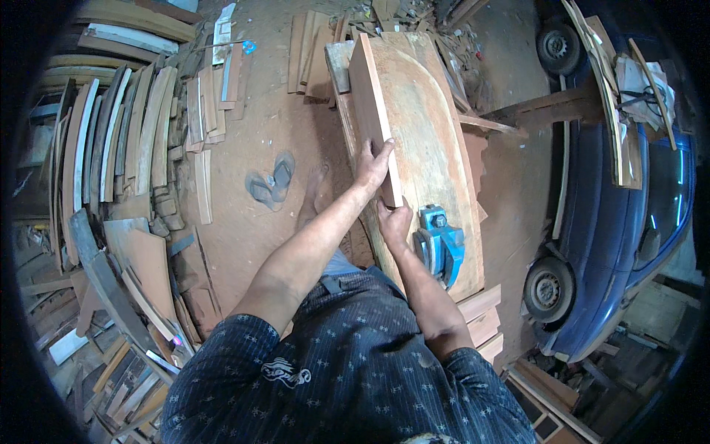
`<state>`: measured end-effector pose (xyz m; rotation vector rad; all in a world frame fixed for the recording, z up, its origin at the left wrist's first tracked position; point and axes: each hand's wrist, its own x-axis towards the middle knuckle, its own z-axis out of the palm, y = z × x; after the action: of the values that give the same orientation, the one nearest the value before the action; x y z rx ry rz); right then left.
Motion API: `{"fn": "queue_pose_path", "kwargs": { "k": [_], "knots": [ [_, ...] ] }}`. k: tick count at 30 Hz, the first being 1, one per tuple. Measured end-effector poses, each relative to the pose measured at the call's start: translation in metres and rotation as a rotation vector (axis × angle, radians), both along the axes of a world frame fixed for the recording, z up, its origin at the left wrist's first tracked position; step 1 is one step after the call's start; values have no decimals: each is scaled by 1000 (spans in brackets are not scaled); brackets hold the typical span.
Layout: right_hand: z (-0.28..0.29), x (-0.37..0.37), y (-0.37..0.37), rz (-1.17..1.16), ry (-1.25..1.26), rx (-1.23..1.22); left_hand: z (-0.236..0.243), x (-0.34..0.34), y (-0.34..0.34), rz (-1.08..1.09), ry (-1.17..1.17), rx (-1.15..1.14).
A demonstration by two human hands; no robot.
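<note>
A long reddish-brown wooden board (pixel 367 96) stands on its narrow edge along the left side of the workbench (pixel 433 111). My left hand (pixel 373 164) grips it partway along, with the thumb over the pale upper edge and the fingers on the left face. At the board's near end, my right hand (pixel 394 222) is closed around the lower corner, its fingers partly hidden. A blue electric hand planer (pixel 444 244) rests on the bench just right of my right forearm, touched by neither hand.
Stacked planks (pixel 118 137) and offcuts crowd the left side. A pair of flip-flops (pixel 272 181) lies on the dirt floor. More boards (pixel 310 52) lie beyond the bench. To the right, a blue car (pixel 614 244) is parked past a wooden post (pixel 543 107).
</note>
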<state>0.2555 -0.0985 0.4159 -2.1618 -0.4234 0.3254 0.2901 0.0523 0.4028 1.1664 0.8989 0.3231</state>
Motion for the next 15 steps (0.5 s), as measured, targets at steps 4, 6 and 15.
{"fn": "queue_pose_path", "kwargs": {
  "k": [4,6,15],
  "knots": [
    [-10,3,-4,18,-64,3,-2,1,-2,14,39,35],
    [-12,2,-5,23,-77,1,-8,2,-2,23,64,75],
    [-17,1,-10,-21,-9,-31,13,-2,-5,-45,66,3]
  ]
}}
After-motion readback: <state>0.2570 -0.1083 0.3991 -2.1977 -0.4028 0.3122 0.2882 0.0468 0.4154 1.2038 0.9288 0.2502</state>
